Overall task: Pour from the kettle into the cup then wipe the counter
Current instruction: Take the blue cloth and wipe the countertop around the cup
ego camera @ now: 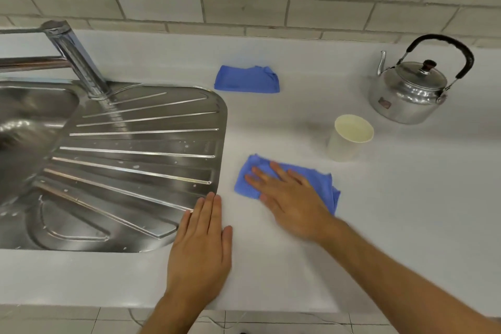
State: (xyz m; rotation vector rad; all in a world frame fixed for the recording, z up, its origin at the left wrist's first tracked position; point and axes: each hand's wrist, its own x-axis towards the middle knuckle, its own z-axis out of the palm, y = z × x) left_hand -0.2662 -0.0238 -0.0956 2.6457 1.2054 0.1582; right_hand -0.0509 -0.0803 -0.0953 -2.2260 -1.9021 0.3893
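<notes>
The right hand (pixel 287 192) is pressing flat, fingers spread, on a blue cloth (pixel 284 180) near the cup (pixel 349 137); the left hand (pixel 200 247) is resting open on the bench (pixel 406 211); the kettle (pixel 412 86) is standing upright far right; pouring seems done, wiping is going on.

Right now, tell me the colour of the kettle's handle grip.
Black, on the metal kettle's arched handle, seen in the head view.
</notes>
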